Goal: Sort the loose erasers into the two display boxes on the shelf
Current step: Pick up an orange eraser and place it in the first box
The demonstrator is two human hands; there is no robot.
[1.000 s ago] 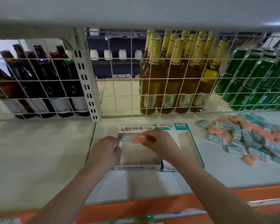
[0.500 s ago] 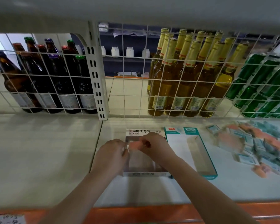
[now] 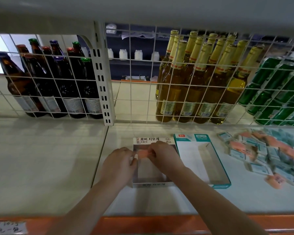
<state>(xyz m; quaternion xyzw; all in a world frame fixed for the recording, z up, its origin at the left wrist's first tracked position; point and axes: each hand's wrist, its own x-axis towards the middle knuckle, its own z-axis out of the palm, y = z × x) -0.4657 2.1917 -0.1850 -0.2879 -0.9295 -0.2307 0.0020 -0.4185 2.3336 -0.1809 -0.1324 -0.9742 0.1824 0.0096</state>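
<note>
Two open display boxes lie side by side on the white shelf: a white box (image 3: 153, 184) with Korean lettering and, to its right, a teal-edged box (image 3: 215, 160). My right hand (image 3: 161, 154) pinches a pink eraser (image 3: 143, 153) low over the back of the white box. My left hand (image 3: 120, 162) grips that box's left wall, its fingertips close to the eraser. A heap of loose erasers (image 3: 268, 156), pink ones and blue-sleeved ones, lies at the right. One pink eraser (image 3: 274, 180) sits apart at the heap's front.
A white wire grid (image 3: 143, 92) closes the shelf's back. Behind it stand dark bottles (image 3: 58, 85), golden bottles (image 3: 199, 85) and green cans (image 3: 278, 95). An upright slotted post (image 3: 103, 82) divides the bays. The shelf's front edge is orange (image 3: 143, 224).
My right hand has carried the pink eraser lower and further left into the white box, toward my left hand. The view has shifted left and closer.
</note>
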